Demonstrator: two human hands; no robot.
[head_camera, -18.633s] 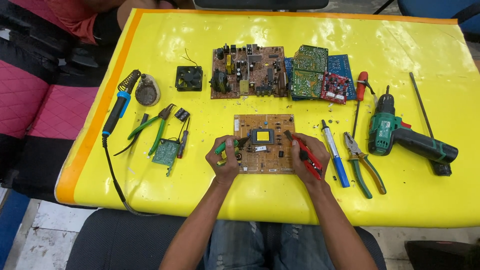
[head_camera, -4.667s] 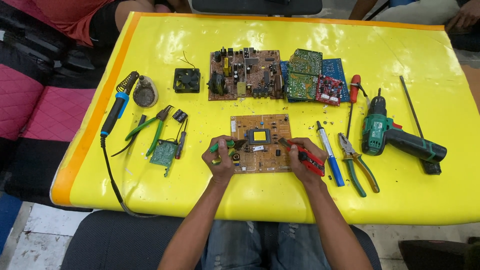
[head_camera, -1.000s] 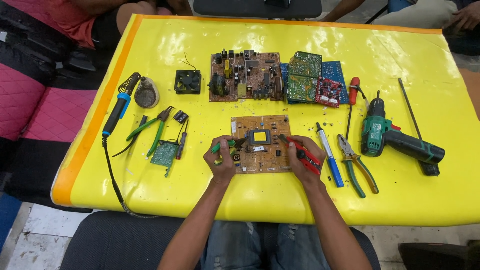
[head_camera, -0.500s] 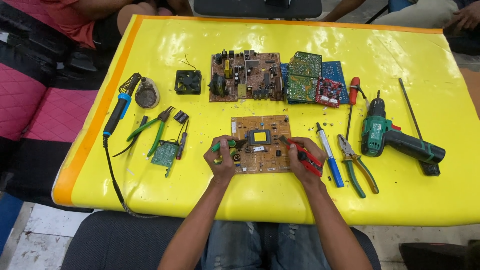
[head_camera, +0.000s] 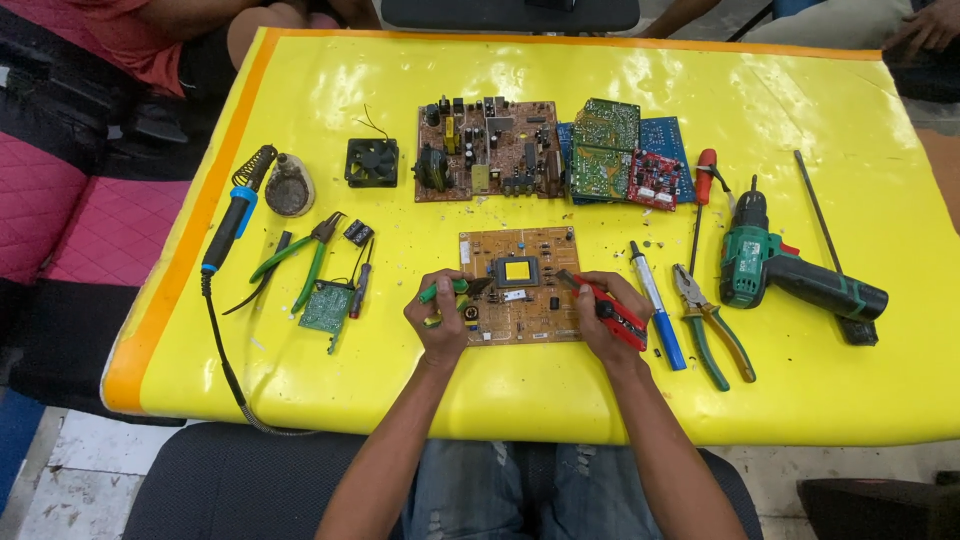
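the yellow table (head_camera: 300, 130) carries everything, and the tan circuit board (head_camera: 520, 285) lying near its front edge is the landmark. the board lies flat and looks whole, with its black-framed yellow part in the middle, so as far as one can judge the work on it is under way, not finished. behind the board lie a brown circuit board (head_camera: 487, 150) and stacked green and blue boards (head_camera: 620, 150); right of it, a green drill (head_camera: 790, 275) and pliers (head_camera: 712, 325). the left hand (head_camera: 440, 320), at the board's left edge, is closed around a green-handled tool (head_camera: 442, 291). the right hand (head_camera: 600, 318), at its right edge, grips red-handled cutters (head_camera: 608, 310), tips on the board. against the earlier frames, both hands and the board sit almost unchanged.
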